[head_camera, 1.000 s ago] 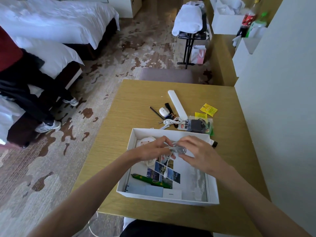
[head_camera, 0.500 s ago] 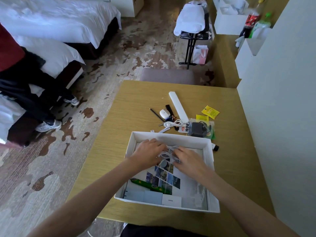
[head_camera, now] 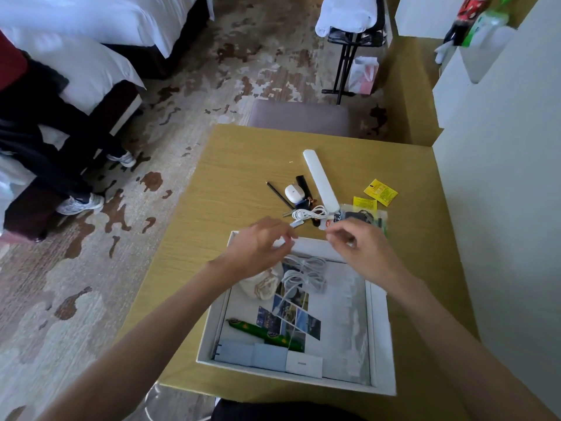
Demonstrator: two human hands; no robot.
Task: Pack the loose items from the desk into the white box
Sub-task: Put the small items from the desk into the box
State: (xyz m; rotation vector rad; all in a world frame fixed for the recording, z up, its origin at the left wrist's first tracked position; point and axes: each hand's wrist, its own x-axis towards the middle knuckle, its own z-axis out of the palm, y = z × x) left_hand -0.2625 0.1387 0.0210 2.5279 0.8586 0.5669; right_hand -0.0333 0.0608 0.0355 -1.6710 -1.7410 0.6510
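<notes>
The white box (head_camera: 379, 344) sits at the near edge of the wooden desk (head_camera: 230, 177). Inside it lie a coiled white cable (head_camera: 306, 273), a cloth pouch (head_camera: 261, 285), a green pen (head_camera: 264, 332) and a photo-printed sheet (head_camera: 291, 314). My left hand (head_camera: 261, 247) and my right hand (head_camera: 355, 247) hover above the box's far wall, fingers apart, holding nothing. Beyond the box lie a second white cable (head_camera: 308, 214), a white bar (head_camera: 320, 180), a white mouse-like device (head_camera: 294, 192), a pencil (head_camera: 277, 194), yellow packets (head_camera: 379, 191) and a clear bag with a black charger (head_camera: 364, 217).
A white wall (head_camera: 501, 192) borders the desk on the right. A grey chair seat (head_camera: 299, 117) stands at the far edge. Beds (head_camera: 91, 41) and a seated person's legs (head_camera: 60, 165) are at the left. A luggage rack (head_camera: 352, 31) stands beyond.
Both hands let go of the coiled white cable, which now lies in the box. The hands have lifted and moved toward the far wall of the box.
</notes>
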